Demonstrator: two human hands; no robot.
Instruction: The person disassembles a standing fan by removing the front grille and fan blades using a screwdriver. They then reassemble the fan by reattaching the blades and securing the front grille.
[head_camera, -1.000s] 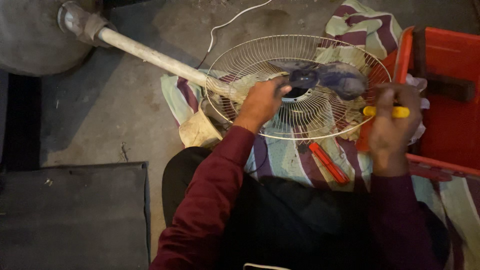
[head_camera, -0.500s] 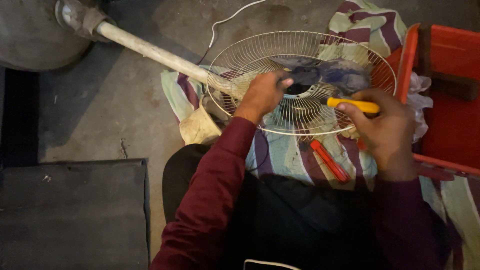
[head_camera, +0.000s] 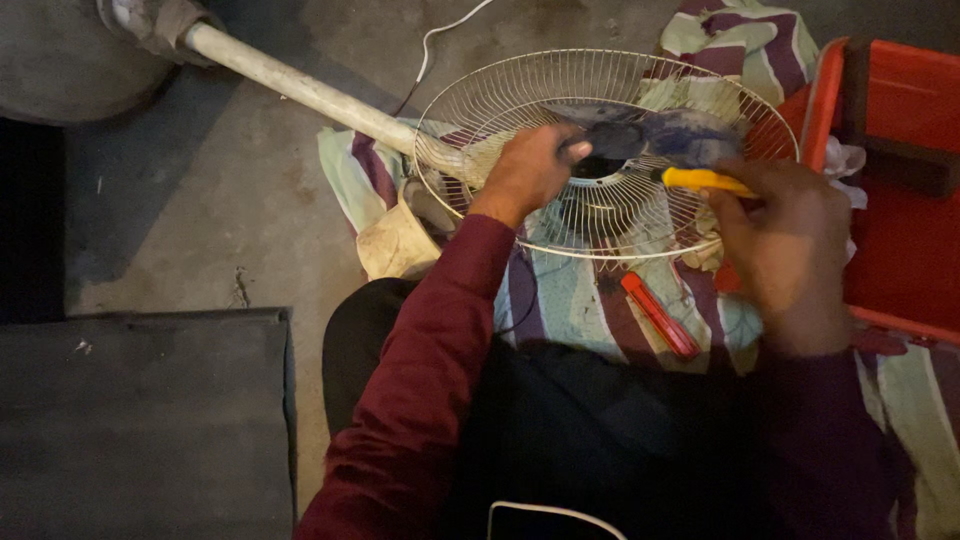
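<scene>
Red-handled tool (head_camera: 658, 314) on striped cloth (head_camera: 560, 300) beside fan guard (head_camera: 520, 90)

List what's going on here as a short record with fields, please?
Setting: concrete floor, striped cloth spread on it
Main object: pedestal fan lying down, wire guard, pale pole
Left hand: resting on the fan hub
Right hand: gripping a yellow-handled screwdriver pointed at the hub
Nearby: red-handled tool on the cloth, red crate at right

long maroon sleeves (head_camera: 430, 370) on both arms, dark trousers (head_camera: 600, 430), bare hands
</scene>
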